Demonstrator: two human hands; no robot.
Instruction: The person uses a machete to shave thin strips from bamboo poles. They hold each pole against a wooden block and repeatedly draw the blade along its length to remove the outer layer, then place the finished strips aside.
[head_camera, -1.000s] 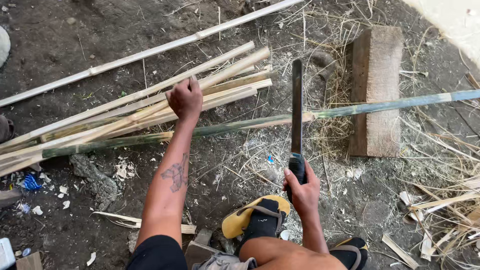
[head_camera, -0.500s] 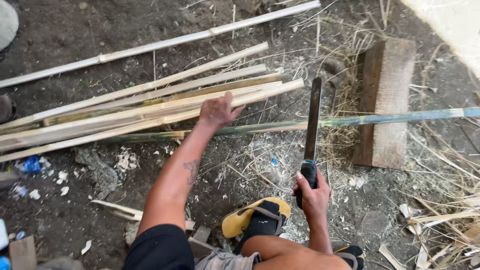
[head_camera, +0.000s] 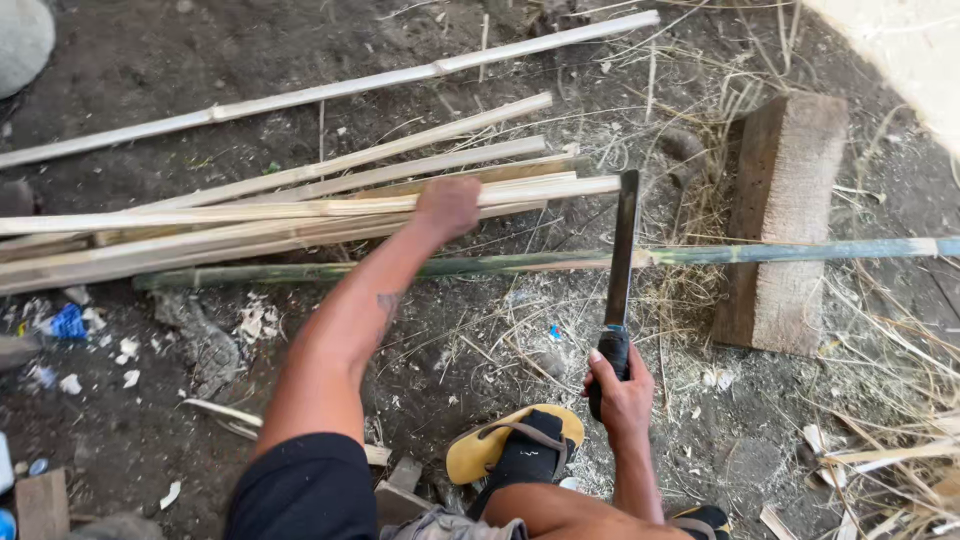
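The left hand (head_camera: 447, 207) is clenched on the pale split bamboo strips (head_camera: 300, 225) piled on the dirt floor (head_camera: 150, 70) at far left. The right hand (head_camera: 620, 385) grips a long machete (head_camera: 622, 250), blade pointing away over the green bamboo pole (head_camera: 800, 250), which lies whole across a wooden block (head_camera: 785, 220). Several strips look already split; the green pole appears uncut

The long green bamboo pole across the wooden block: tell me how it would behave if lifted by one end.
The long green bamboo pole looks slender for its length, so lifted by one end it would probably sag a little and swing. Being round, it may roll off the wooden block. Its smooth skin could be slippery. The left hand rests on pale split bamboo strips, which likely flex more.
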